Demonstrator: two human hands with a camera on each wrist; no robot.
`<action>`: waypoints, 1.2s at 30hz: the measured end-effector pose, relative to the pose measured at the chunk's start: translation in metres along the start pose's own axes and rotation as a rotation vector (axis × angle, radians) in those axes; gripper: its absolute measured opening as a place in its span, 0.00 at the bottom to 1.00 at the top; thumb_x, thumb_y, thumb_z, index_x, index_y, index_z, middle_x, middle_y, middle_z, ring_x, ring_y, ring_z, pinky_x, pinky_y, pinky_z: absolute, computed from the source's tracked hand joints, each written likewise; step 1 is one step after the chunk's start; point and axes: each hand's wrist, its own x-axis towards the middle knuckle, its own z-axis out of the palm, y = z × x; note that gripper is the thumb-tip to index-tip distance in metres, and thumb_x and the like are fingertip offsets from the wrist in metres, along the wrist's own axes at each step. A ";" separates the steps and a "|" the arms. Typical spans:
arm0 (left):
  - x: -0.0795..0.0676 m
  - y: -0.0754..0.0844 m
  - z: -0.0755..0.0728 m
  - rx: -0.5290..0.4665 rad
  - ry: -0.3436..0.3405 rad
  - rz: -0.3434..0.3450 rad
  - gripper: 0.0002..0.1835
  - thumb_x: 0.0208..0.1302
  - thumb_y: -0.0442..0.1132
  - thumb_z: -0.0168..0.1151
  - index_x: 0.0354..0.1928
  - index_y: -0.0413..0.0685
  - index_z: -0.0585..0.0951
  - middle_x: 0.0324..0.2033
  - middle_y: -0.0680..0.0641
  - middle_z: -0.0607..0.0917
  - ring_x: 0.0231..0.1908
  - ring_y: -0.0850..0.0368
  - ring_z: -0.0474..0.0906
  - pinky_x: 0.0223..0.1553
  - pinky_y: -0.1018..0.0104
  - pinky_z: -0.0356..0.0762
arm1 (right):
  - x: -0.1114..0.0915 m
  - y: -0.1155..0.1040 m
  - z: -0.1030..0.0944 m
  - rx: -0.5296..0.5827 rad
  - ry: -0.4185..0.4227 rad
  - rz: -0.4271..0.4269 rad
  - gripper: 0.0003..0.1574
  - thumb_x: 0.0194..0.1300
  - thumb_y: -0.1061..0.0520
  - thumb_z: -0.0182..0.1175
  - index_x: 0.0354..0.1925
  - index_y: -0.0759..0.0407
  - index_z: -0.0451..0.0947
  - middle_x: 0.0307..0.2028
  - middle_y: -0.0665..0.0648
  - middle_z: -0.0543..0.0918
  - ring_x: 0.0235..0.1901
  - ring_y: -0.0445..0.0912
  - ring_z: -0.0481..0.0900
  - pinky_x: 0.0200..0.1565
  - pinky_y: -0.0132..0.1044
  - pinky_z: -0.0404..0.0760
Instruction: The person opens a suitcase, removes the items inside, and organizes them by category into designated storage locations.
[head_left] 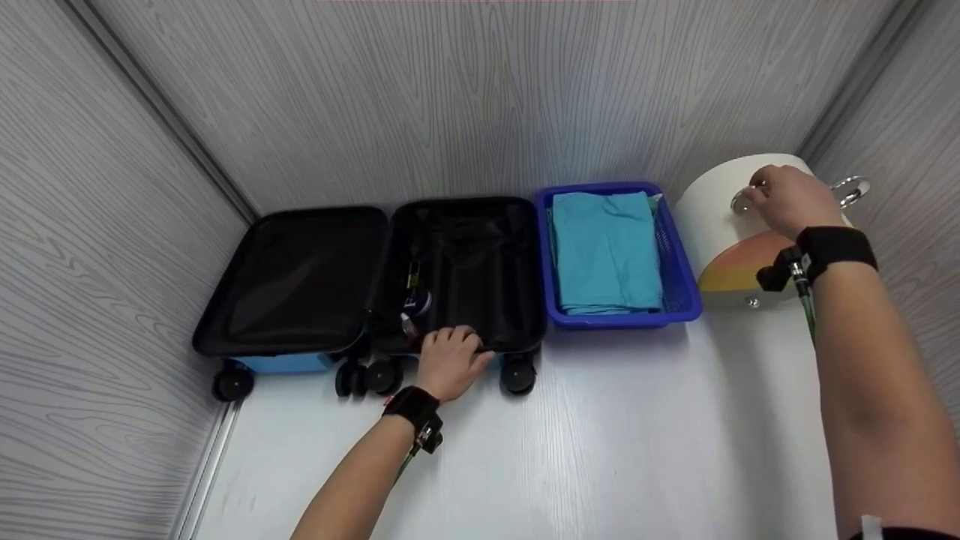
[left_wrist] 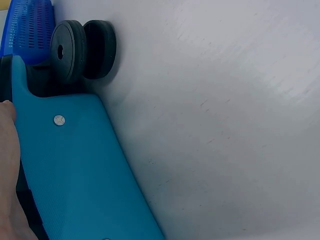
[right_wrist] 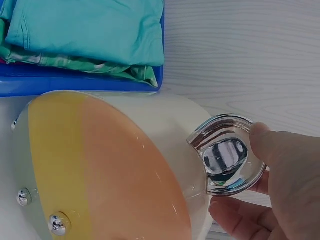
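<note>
A suitcase with black insides and a blue shell (left_wrist: 85,165) lies open in two halves. My left hand (head_left: 450,364) rests on the front rim of its right half (head_left: 487,300), fingers over the edge. Inside that half, near the hinge, are a dark item with a yellow label (head_left: 413,274), a round black item (head_left: 418,302) and a small tube-like item (head_left: 409,327). At the far right my right hand (head_left: 795,196) pinches the rounded chrome handle (right_wrist: 235,155) of a cream, round-topped case (right_wrist: 135,165) with orange and yellow bands.
Between suitcase and cream case stands a blue plastic basket (head_left: 622,322) holding folded turquoise cloth (head_left: 607,251), with green patterned cloth (right_wrist: 100,67) beneath. Black wheels (head_left: 517,375) face forward on the white floor (head_left: 600,435). Grey wood-grain panels (head_left: 480,97) rise behind and at both sides.
</note>
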 end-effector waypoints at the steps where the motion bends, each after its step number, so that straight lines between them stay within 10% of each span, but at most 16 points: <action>1: 0.000 0.000 0.000 -0.002 0.001 0.001 0.23 0.77 0.62 0.51 0.48 0.49 0.81 0.58 0.43 0.78 0.58 0.40 0.73 0.63 0.41 0.65 | -0.001 0.000 -0.001 -0.003 -0.017 0.000 0.27 0.81 0.48 0.47 0.58 0.72 0.73 0.49 0.76 0.78 0.46 0.67 0.76 0.48 0.64 0.71; 20: 0.004 0.006 -0.005 -0.012 -0.030 -0.001 0.23 0.77 0.60 0.51 0.47 0.49 0.81 0.58 0.43 0.78 0.59 0.39 0.73 0.63 0.41 0.64 | -0.026 0.002 -0.031 -0.088 -0.281 -0.064 0.27 0.81 0.43 0.49 0.58 0.66 0.71 0.52 0.73 0.77 0.52 0.66 0.74 0.52 0.66 0.70; 36: 0.005 0.003 -0.001 -0.013 -0.044 -0.017 0.24 0.77 0.63 0.49 0.48 0.51 0.81 0.59 0.45 0.78 0.60 0.41 0.72 0.63 0.42 0.64 | -0.048 -0.022 -0.057 -0.152 -0.527 -0.031 0.26 0.75 0.41 0.60 0.49 0.63 0.78 0.38 0.58 0.83 0.39 0.54 0.79 0.36 0.48 0.75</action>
